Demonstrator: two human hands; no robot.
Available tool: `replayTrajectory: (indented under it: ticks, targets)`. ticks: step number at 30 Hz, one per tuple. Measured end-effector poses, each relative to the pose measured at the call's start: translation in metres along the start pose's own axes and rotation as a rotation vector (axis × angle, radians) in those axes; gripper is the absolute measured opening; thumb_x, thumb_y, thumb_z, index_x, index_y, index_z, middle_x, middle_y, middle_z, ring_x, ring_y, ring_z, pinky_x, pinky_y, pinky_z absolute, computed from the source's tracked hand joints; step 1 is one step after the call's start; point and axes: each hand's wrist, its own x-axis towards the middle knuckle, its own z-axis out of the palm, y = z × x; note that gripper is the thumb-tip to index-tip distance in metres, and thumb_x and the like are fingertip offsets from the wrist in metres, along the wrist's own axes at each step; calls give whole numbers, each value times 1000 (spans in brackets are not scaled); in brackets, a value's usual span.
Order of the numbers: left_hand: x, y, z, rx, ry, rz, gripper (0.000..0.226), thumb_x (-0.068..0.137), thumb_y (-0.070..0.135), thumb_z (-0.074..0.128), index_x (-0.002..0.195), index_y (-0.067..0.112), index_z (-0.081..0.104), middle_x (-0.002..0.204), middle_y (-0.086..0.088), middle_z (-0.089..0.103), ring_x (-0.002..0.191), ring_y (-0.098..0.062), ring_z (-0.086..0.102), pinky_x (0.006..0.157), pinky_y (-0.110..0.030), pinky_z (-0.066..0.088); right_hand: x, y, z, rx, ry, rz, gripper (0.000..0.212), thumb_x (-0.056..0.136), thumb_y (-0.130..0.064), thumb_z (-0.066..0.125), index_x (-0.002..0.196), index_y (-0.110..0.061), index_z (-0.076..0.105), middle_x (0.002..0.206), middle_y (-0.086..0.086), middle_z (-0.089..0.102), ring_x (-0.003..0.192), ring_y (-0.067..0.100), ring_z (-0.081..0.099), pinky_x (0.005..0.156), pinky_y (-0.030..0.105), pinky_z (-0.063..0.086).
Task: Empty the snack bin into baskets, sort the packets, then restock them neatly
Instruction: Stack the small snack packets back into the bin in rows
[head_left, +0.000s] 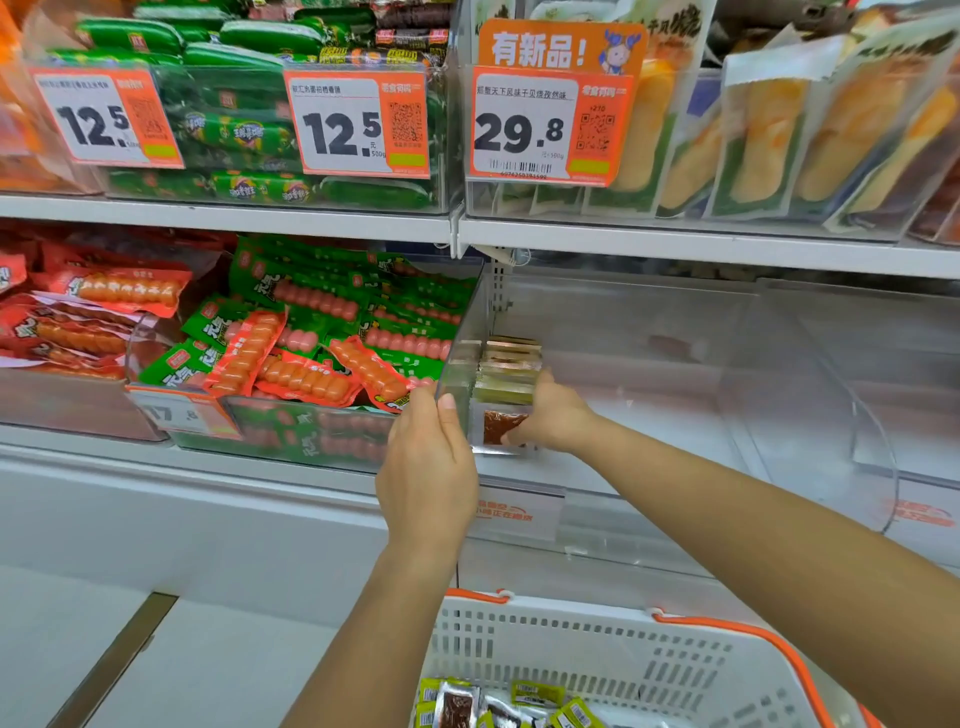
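Observation:
A clear plastic snack bin (675, 395) sits on the lower shelf, mostly bare inside. At its left end stands a tight upright row of small packets (508, 369) with green tops and a brown window. My right hand (553, 415) reaches into the bin and grips the near end of that row, fingers curled round the front packet. My left hand (428, 467) is outside the bin, its straight fingers pressed flat against the bin's left wall. Below, a white basket with orange handles (597, 654) holds several loose green and brown packets (498, 706).
Left of the bin, another clear bin (291, 431) is heaped with green and red sausage packs. The upper shelf (675, 241) carries bins with orange price tags reading 12.5 and 29.8. A white counter ledge (182, 509) runs below the shelf.

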Motion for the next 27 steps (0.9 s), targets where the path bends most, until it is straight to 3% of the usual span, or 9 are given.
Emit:
replayTrajectory:
  ticks: [5, 9, 13, 16, 19, 22, 24, 27]
  targets:
    - [0, 1, 0, 9, -8, -10, 35, 101, 35, 23, 107, 12, 48, 93, -1, 57, 92, -22, 52, 62, -31, 30, -1, 1, -5, 98, -44, 70, 52, 79, -14, 76, 123, -3, 50, 117, 11, 57, 111, 28, 55, 83, 31, 46]
    - [0, 1, 0, 5, -5, -14, 36, 101, 36, 22, 107, 12, 49, 90, 1, 55, 88, -20, 51, 61, -31, 30, 2, -4, 1, 304, -141, 65, 56, 72, -11, 80, 122, -7, 54, 120, 10, 61, 109, 29, 56, 96, 40, 48]
    - [1, 0, -2, 4, -58, -11, 35, 102, 37, 23, 108, 13, 48, 91, 1, 56, 88, -21, 52, 61, -32, 30, -9, -2, -13, 292, -137, 68, 54, 82, -15, 72, 129, -3, 48, 124, 9, 54, 116, 29, 52, 94, 34, 45]
    - [2, 3, -12, -239, -193, -54, 27, 102, 36, 31, 116, 22, 49, 106, 8, 58, 105, -14, 53, 79, -32, 40, -38, 5, -38, 377, 18, -73, 49, 88, -15, 65, 133, -7, 47, 122, 7, 55, 117, 27, 53, 90, 33, 44]
    - [-13, 9, -38, -338, -155, -18, 32, 100, 25, 45, 132, 26, 48, 124, 15, 50, 115, -1, 43, 95, -20, 33, -94, 20, -58, 672, 115, -320, 21, 92, -5, 57, 107, -18, 62, 100, 3, 68, 90, 18, 66, 78, 30, 51]
    - [-53, 1, -59, -423, -119, 2, 28, 95, 13, 52, 120, 28, 55, 116, 16, 59, 100, 5, 54, 84, -14, 43, -160, 55, -57, 777, 93, -477, 27, 94, 3, 49, 91, -19, 64, 70, -2, 70, 62, 12, 65, 67, 24, 53]
    - [-89, -16, -59, -478, -215, -77, 22, 89, 19, 53, 105, 33, 61, 103, 18, 66, 97, -2, 60, 81, -27, 49, -189, 86, -36, 722, 15, -524, 26, 94, 2, 51, 91, -19, 65, 68, -1, 69, 63, 12, 65, 67, 22, 53]
    - [-143, -52, -37, -387, -460, -235, 15, 88, 21, 56, 92, 32, 66, 93, 20, 68, 90, -7, 64, 77, -34, 51, -196, 144, 28, 563, -244, -361, 17, 91, -10, 61, 94, -27, 65, 80, 3, 71, 73, 18, 68, 76, 28, 54]
